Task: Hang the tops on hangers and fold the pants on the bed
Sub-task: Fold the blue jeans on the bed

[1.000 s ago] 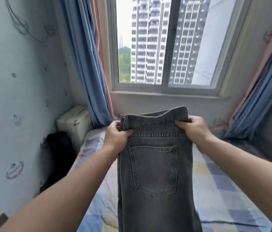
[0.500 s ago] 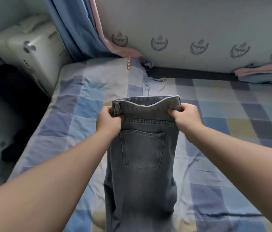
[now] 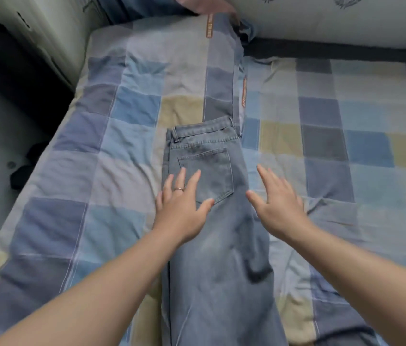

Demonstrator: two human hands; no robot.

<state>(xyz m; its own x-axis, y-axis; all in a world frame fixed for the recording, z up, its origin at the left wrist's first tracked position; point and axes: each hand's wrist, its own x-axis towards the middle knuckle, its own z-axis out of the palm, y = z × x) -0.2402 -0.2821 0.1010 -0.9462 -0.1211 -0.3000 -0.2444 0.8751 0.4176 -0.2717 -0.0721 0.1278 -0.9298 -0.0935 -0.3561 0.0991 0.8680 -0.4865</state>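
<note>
Grey-blue jeans [image 3: 211,245], folded lengthwise with a back pocket facing up, lie flat on the checked bedsheet [image 3: 334,151]. Their waistband points away from me and the legs run toward the bottom of the view. My left hand [image 3: 182,203] is over the jeans' left edge beside the pocket, fingers spread and straight, a ring on one finger. Fingers of my right hand [image 3: 276,203] are spread at the jeans' right edge, partly over the sheet. Neither hand grips the cloth. No tops or hangers are visible.
A white suitcase [image 3: 47,28] stands at the bed's far left corner, with a dark gap [image 3: 9,78] and black items beside the left bed edge. A patterned wall [image 3: 321,18] borders the far side. The curtain hem [image 3: 197,6] hangs at top centre.
Both hands have let go of the waistband, and the jeans, held up before, now lie flat on the bed. My view has tilted down from the window to the sheet.
</note>
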